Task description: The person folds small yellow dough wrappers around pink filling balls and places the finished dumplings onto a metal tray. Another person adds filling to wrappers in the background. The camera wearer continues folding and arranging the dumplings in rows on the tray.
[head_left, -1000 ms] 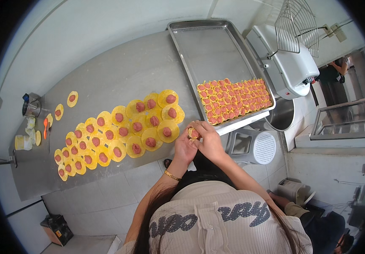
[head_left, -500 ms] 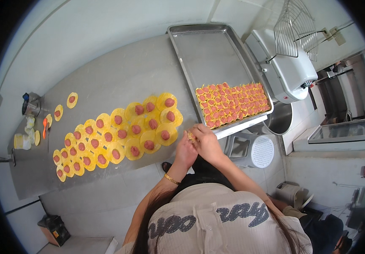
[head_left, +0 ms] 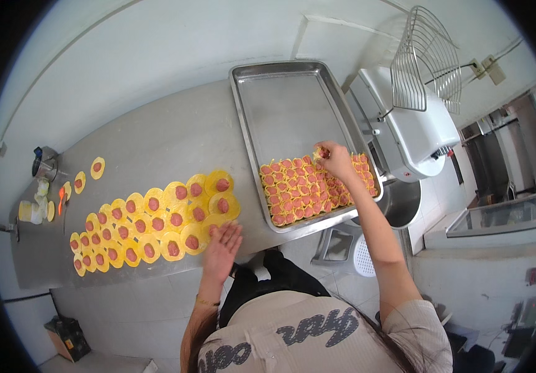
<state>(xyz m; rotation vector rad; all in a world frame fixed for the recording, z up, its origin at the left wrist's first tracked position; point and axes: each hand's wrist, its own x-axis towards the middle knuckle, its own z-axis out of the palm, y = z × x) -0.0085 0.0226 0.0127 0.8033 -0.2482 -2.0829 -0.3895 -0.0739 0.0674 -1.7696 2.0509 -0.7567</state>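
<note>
My right hand (head_left: 337, 163) is over the metal tray (head_left: 239, 118), pinching a dumpling (head_left: 321, 153) with a yellow wrapper and pink meat filling at the back edge of the packed rows. Beneath and beside it, several rows of open-topped filled dumplings (head_left: 293, 193) fill the tray's near part. At the table's front edge, my left hand (head_left: 221, 250) has its fingers stretched out and holds nothing. It is by the right end of the round yellow wrappers (head_left: 175, 248), partly covering one. Each wrapper laid out there carries a lump of pink filling.
A steel table (head_left: 156, 137) bears everything. At its left end are an orange spoon (head_left: 62, 194), a clear container (head_left: 45, 163) and a jar-like tub (head_left: 30, 212). Right of the tray stand a white mixer (head_left: 404, 130) with a wire guard (head_left: 426, 62) and a steel bowl (head_left: 404, 202). A stool (head_left: 362, 256) is below.
My hands have parted from in front of the table. The right one has carried the dumpling forward over the tray; the left has moved left to the wrappers and opened. The view has shifted.
</note>
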